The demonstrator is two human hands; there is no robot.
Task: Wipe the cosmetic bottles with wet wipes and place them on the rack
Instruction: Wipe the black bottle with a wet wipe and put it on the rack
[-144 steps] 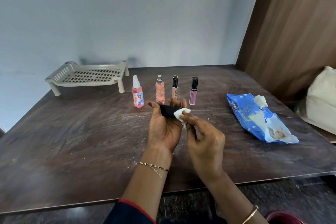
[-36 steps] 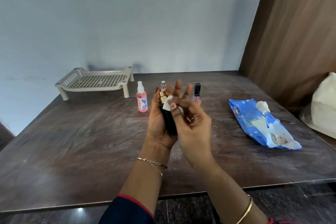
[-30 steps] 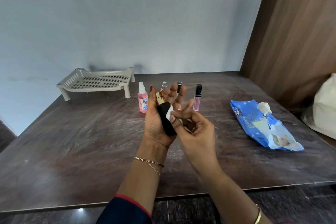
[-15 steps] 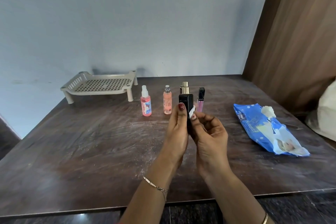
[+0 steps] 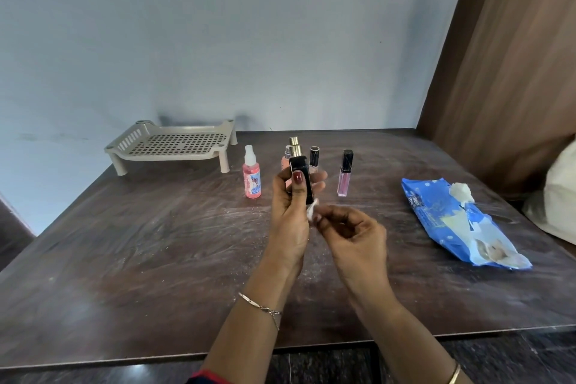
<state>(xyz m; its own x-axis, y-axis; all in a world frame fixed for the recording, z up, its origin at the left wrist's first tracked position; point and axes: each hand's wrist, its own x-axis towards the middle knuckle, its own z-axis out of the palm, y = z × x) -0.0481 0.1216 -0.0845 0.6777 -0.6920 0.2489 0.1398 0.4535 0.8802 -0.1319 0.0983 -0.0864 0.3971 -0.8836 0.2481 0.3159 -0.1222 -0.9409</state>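
The black bottle point(image 5: 300, 179) is now upright in my left hand point(image 5: 288, 221), gold cap point(image 5: 294, 146) on top. 4.8 s ago it lay crosswise on my palm; about 1 s ago it leaned back against open, spread fingers. My thumb has since come across its front face and the fingers have closed behind it. The wet wipe point(image 5: 311, 212), pinched in my right hand point(image 5: 352, 234), went from the bottle's right end to the neck, then down the right side, and now touches the bottom right corner. My right hand is lower than 0.5 s ago, closer to the desk's near edge.
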